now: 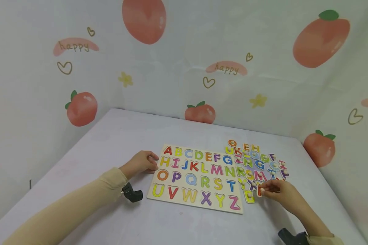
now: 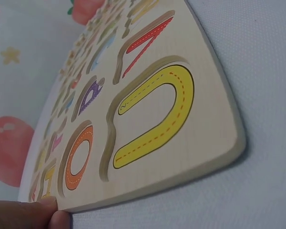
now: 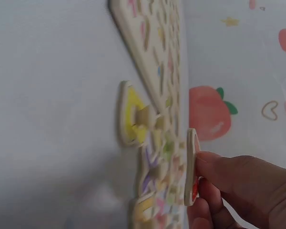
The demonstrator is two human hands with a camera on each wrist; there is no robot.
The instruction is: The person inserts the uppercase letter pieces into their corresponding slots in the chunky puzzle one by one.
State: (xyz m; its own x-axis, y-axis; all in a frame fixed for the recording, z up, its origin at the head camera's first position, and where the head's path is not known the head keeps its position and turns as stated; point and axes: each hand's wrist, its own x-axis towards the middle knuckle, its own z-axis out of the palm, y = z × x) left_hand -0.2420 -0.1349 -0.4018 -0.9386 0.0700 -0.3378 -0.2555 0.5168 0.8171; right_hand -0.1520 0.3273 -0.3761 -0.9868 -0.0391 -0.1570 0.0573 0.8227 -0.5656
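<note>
The wooden alphabet puzzle board [image 1: 178, 196] lies flat, its recesses printed with coloured letters. My left hand [image 1: 142, 161] is at its left edge, beside the H row. In the left wrist view, fingertips [image 2: 48, 202] pinch the board's rim near the printed H. My right hand [image 1: 280, 191] holds a red letter piece [image 3: 190, 179] between thumb and fingers, raised and on edge, over the near side of the loose letters. Its letter face is mostly hidden. A yellow U piece [image 1: 249, 197] and a purple X piece [image 1: 252, 185] lie just left of that hand.
Several loose knobbed letter pieces [image 1: 259, 165] crowd the table to the right of the board, some overlapping. White cloth covers the table [image 1: 125, 129]. A fruit-printed backdrop [image 1: 171, 78] stands behind it. Dark wrist cameras [image 1: 132, 194] are strapped on both arms.
</note>
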